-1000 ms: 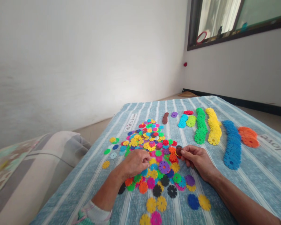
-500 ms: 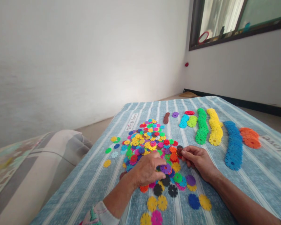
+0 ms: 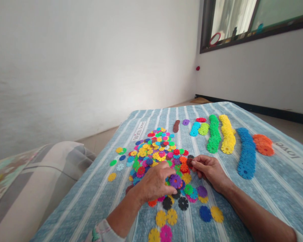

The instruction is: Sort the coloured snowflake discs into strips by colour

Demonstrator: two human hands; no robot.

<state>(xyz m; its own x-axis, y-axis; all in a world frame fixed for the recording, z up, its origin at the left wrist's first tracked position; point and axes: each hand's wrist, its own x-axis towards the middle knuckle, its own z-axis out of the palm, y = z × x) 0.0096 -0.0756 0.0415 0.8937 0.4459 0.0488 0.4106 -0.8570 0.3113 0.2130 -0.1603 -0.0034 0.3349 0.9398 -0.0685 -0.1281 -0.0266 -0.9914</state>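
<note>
A mixed heap of colourful notched plastic snowflake discs [image 3: 143,151] lies on the striped cloth. My left hand [image 3: 154,183] is over its near part, thumb and fingers closed around the edge of a purple snowflake disc [image 3: 175,181]. At the heap's right edge, my right hand [image 3: 210,169] pinches a dark brown snowflake disc [image 3: 189,162] between thumb and fingertips. A black disc shows just behind the brown one. Loose black discs [image 3: 183,203], a blue disc [image 3: 205,213] and yellow discs [image 3: 217,214] lie nearer me.
Sorted overlapping rows stand to the right: brown [image 3: 176,126], green [image 3: 213,134], yellow [image 3: 227,134], blue [image 3: 246,154] and orange [image 3: 264,145]. Smaller light blue [image 3: 195,129], lime [image 3: 203,129], red [image 3: 201,119] and purple [image 3: 186,122] groups lie beyond. A fabric-covered seat [image 3: 53,168] is at left.
The view has shifted slightly, moving everything a little left. The purple disc at my left fingers now looks more tilted up. My right hand still holds the brown disc.
</note>
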